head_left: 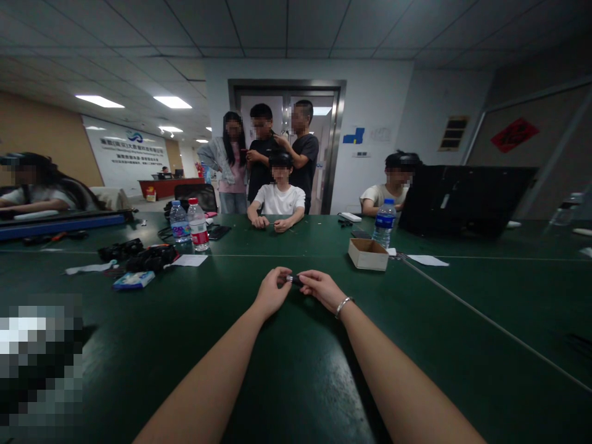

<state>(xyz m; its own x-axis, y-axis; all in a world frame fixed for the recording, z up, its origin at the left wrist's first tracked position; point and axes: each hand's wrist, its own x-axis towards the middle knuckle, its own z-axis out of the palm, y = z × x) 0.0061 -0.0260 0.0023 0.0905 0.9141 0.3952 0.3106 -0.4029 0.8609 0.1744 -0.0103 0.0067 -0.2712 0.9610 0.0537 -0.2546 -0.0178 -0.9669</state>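
Note:
Above the green table, both my hands meet around a small black object with a silvery end (295, 280). It is short and stick-like, and too small for me to tell its kind. My right hand (324, 288) pinches the black part between thumb and fingers; a silver bracelet (343, 306) circles that wrist. From the other side, the curled fingers and thumb of my left hand (274, 292) close on the silvery end. My fingers cover part of the object.
An open cardboard box (369, 258) and a blue-labelled bottle (383, 223) stand ahead to the right. Two bottles, one red-labelled (198, 227), stand left, near black gear (150, 258) and a blue-white packet (134, 280). Several people are across the green table (296, 370); a black monitor (467, 200) stands right.

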